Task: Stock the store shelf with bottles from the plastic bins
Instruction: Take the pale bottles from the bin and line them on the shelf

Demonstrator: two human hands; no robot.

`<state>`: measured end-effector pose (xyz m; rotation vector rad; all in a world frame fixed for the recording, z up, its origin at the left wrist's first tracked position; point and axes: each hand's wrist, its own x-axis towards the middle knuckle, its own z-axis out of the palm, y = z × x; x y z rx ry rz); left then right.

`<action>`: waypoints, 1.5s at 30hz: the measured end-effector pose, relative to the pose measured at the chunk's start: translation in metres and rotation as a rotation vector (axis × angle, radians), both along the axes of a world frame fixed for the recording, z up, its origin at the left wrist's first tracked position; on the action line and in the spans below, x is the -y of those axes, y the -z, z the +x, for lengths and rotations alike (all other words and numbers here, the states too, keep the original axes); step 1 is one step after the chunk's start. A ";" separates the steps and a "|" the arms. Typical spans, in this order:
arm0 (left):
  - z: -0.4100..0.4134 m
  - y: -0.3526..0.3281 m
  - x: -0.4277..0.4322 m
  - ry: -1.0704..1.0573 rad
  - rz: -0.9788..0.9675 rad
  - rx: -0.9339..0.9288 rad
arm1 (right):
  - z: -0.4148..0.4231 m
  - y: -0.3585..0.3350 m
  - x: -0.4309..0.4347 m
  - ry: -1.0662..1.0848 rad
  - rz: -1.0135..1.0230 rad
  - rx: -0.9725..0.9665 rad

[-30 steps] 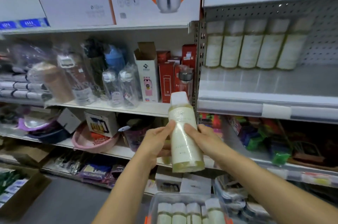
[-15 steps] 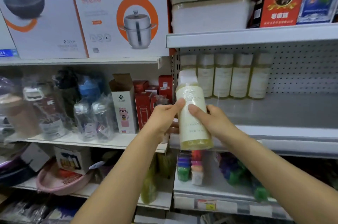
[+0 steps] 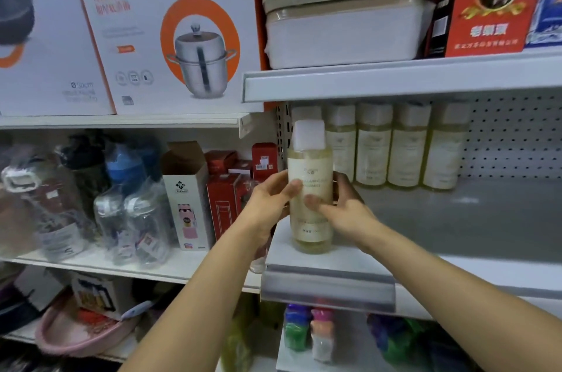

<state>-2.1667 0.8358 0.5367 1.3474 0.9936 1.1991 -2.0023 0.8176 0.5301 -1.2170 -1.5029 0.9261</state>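
Note:
A pale yellow bottle with a white cap and cream label stands upright at the front left corner of the grey shelf. My left hand grips its left side and my right hand grips its right side, thumbs across the label. Behind it, a row of several matching bottles lines the perforated back panel. The plastic bins are out of view.
The shelf stretches bare to the right of the row. An upper shelf edge hangs close above the bottle caps. To the left stand wrapped drinking bottles and red boxes. Colourful items fill the shelf below.
The bottle has gone from chest height up and forward onto the shelf's front left corner, both hands still on it. The view has risen and the bin has dropped out of sight.

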 end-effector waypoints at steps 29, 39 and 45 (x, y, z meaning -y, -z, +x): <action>0.026 0.001 -0.114 0.034 -0.126 -0.030 | 0.008 0.006 -0.142 -0.040 0.041 0.057; 0.034 0.011 -0.093 -0.086 -0.122 0.063 | 0.002 0.008 -0.136 0.085 -0.015 0.099; 0.018 0.023 -0.065 -0.216 -0.237 0.142 | 0.000 0.014 -0.102 0.166 -0.038 0.054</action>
